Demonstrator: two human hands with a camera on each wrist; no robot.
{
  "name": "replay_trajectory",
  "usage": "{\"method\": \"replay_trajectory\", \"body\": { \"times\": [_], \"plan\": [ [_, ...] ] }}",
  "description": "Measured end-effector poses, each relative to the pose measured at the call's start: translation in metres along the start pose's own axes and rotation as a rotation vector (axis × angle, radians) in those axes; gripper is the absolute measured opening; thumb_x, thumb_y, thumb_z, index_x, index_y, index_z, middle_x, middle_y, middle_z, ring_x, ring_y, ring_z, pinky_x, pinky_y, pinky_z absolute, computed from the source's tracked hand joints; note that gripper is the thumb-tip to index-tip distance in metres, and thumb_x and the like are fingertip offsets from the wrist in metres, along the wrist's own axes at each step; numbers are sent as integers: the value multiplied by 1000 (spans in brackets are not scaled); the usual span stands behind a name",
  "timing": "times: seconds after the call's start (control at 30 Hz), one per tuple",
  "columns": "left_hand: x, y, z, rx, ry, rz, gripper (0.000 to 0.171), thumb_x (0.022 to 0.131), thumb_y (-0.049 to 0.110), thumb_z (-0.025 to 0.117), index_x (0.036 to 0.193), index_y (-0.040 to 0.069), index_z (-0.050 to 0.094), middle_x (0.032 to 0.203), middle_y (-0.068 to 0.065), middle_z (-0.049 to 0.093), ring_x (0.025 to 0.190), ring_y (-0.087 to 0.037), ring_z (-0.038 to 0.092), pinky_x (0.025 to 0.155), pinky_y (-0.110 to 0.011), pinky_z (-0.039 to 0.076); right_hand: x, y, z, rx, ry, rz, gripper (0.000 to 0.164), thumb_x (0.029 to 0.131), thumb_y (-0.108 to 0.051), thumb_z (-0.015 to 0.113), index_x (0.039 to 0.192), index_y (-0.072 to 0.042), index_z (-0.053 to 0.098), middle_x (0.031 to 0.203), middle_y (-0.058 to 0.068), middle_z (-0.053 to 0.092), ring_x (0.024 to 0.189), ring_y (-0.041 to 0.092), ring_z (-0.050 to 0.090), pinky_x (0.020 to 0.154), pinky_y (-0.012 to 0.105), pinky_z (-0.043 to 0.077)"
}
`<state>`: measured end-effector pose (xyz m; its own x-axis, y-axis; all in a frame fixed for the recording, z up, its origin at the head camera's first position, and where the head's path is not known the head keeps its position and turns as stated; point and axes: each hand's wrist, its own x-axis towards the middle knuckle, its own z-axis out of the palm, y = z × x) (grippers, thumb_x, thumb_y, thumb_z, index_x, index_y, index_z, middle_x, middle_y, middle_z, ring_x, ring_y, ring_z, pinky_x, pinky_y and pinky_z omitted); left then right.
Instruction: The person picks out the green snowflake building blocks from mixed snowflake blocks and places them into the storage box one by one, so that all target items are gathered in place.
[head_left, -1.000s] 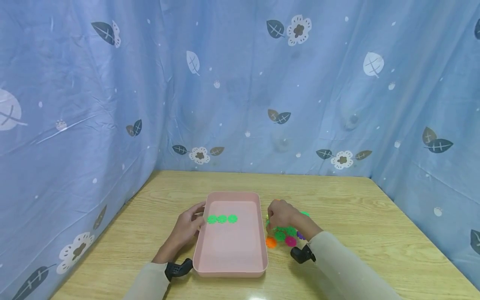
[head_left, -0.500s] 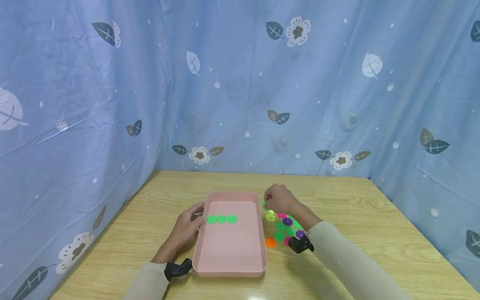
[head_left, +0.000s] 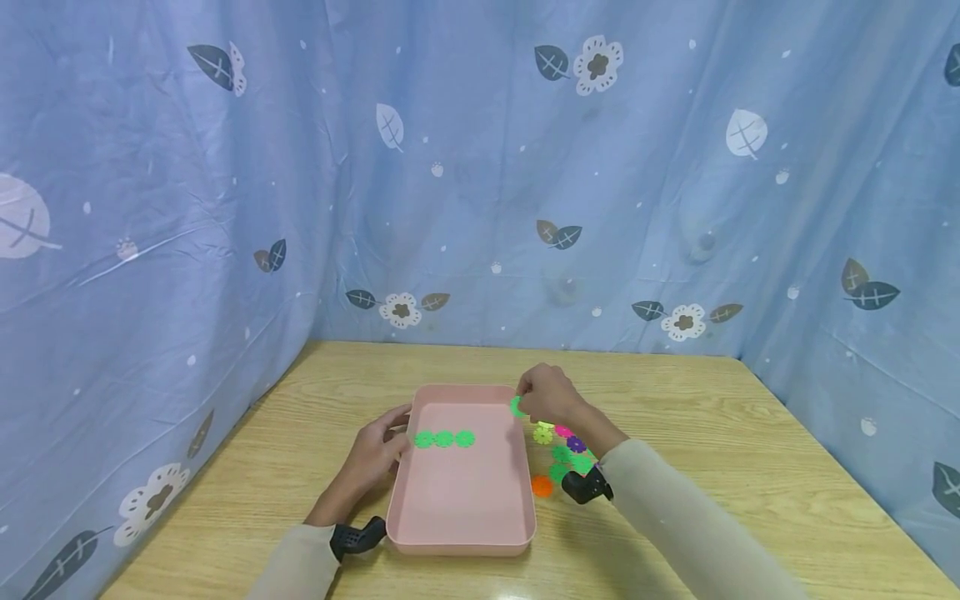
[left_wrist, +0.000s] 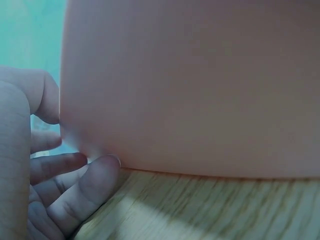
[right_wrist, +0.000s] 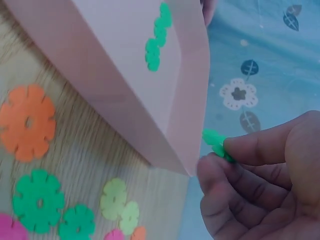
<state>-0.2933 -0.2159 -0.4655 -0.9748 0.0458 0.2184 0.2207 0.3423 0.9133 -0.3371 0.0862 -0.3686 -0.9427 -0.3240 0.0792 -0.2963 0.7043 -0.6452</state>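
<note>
A pink tray (head_left: 462,500) lies on the table, with a row of three green flower-shaped discs (head_left: 444,438) inside. My left hand (head_left: 373,450) holds the tray's left side. In the left wrist view its thumb (left_wrist: 100,175) touches the wall low down, and a bent finger (left_wrist: 46,100) meets the wall's edge. My right hand (head_left: 551,396) is at the tray's far right corner. It pinches a green flower-shaped disc (right_wrist: 216,142) between thumb and forefinger, just beside the rim; part of this disc is hidden by the fingertips.
Right of the tray lie loose flower discs: an orange disc (right_wrist: 27,122), green discs (right_wrist: 39,200), yellow discs (right_wrist: 114,198), and a purple disc (head_left: 576,443). The right forearm covers part of this pile. A blue patterned curtain (head_left: 480,167) hangs around the table.
My right hand has risen from the pile with a green disc and moved away from me, then left to the tray's far right corner. The left hand and the tray stay put.
</note>
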Motion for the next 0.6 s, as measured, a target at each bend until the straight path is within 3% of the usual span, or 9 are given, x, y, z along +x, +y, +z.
{"method": "replay_trajectory", "body": {
  "times": [0.2, 0.4, 0.5, 0.6],
  "plan": [
    [2, 0, 1, -18, -3, 1, 62, 87, 2, 54, 148, 7, 51, 133, -20, 63, 90, -25, 68, 53, -33, 58, 5, -11, 7, 135, -28, 27, 17, 90, 7, 58, 97, 3, 73, 83, 15, 68, 71, 37, 71, 56, 29, 56],
    [1, 0, 0, -7, 0, 4, 62, 87, 2, 54, 148, 8, 51, 133, -20, 63, 90, -23, 68, 53, -33, 58, 14, -14, 21, 163, -17, 23, 19, 90, 10, 58, 98, 5, 74, 89, 14, 70, 74, 34, 73, 63, 34, 62],
    [2, -1, 0, 1, 5, 8, 61, 87, 2, 53, 148, 7, 51, 133, -20, 63, 90, -24, 68, 53, -33, 58, 17, -12, 30, 95, 10, 7, 23, 85, 13, 55, 85, 2, 76, 80, 9, 69, 60, 26, 69, 54, 27, 56],
    [2, -2, 1, 3, 8, 13, 61, 87, 1, 53, 148, 7, 51, 133, -20, 63, 91, -25, 69, 52, -33, 57, 18, -13, 37, 10, 10, 1, 30, 80, 13, 51, 61, -3, 68, 60, 2, 58, 47, 12, 48, 46, 21, 37]
  ]
}}
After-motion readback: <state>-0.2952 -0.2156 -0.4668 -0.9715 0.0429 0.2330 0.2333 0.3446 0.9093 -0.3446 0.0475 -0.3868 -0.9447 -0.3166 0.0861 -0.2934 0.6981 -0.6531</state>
